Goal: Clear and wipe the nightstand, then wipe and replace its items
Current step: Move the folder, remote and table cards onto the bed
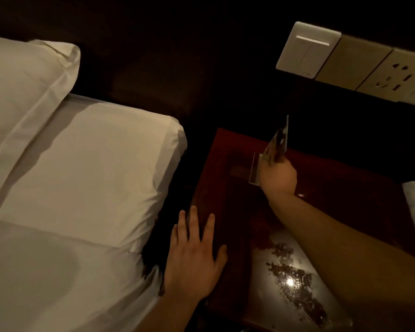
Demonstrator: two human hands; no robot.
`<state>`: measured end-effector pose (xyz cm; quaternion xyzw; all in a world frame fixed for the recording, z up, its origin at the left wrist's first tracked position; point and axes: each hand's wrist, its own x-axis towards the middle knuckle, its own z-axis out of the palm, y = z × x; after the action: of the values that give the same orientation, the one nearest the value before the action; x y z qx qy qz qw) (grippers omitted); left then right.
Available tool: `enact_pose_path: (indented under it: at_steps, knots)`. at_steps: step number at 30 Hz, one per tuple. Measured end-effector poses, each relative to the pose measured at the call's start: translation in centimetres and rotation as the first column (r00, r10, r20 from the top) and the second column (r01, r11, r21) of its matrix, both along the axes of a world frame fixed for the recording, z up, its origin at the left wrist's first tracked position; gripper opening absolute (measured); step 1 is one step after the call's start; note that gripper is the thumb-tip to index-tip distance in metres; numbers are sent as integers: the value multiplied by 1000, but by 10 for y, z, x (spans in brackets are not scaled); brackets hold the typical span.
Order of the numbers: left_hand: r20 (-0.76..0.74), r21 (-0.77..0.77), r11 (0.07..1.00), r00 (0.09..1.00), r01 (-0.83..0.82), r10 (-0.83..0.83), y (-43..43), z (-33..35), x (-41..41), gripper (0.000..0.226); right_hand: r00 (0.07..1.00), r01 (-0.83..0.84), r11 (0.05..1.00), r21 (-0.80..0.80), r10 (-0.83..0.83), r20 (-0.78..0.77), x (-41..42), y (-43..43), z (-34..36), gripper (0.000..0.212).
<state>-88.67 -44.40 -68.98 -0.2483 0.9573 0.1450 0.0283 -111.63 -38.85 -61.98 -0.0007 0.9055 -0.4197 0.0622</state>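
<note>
Nothing in view is showing text, a label, a brand or a number that can be read. The acrylic card stand (279, 143), which the right hand (277, 176) is gripping, is facing the camera nearly edge-on. Its printed insert is appearing only as a dark, blurred pattern, so whether it is carrying words cannot be told. The switch plate (308, 50) on the wall is bearing a tiny mark near its lower right corner, too small to make out. The socket plate (393, 77) beside it is showing only its slots.
</note>
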Motion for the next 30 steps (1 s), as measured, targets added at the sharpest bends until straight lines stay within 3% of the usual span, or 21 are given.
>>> enact_pose_path:
  at_steps: [5, 8, 10, 13, 16, 22, 26, 30]
  knots:
    - [-7, 15, 1000, 1000, -16, 16, 0, -5, -2, 72, 998, -52, 992, -112, 57, 38, 8, 12, 6, 34]
    - [-17, 54, 999, 1000, -6, 6, -1, -3, 0, 73, 994, -76, 980, -182, 89, 68, 20, 17, 15, 21]
    - [-45, 186, 983, 999, -7, 15, -8, 0, 3, 79, 992, -78, 964, -253, 101, 78, 31, 20, 24, 5]
    - [-91, 461, 884, 987, -78, 135, -24, 23, 8, 96, 984, -119, 935, -335, 157, 87, 53, 26, 44, 14]
    - [-215, 528, 840, 938, -123, 273, -33, 65, 24, 106, 971, -154, 895, -418, 215, 103, 80, 27, 73, 26]
    - [-283, 388, 910, 920, -148, 270, -37, 157, 78, 102, 934, -245, 857, -454, 335, 128, 146, 1, 140, 38]
    - [-213, 269, 921, 915, -283, 343, -35, 210, 131, 99, 883, -345, 811, -472, 451, 130, 197, -21, 190, 31]
    - [-171, 180, 878, 865, -444, 473, -32, 248, 195, 96, 798, -498, 742, -450, 595, 98, 249, -39, 238, 9]
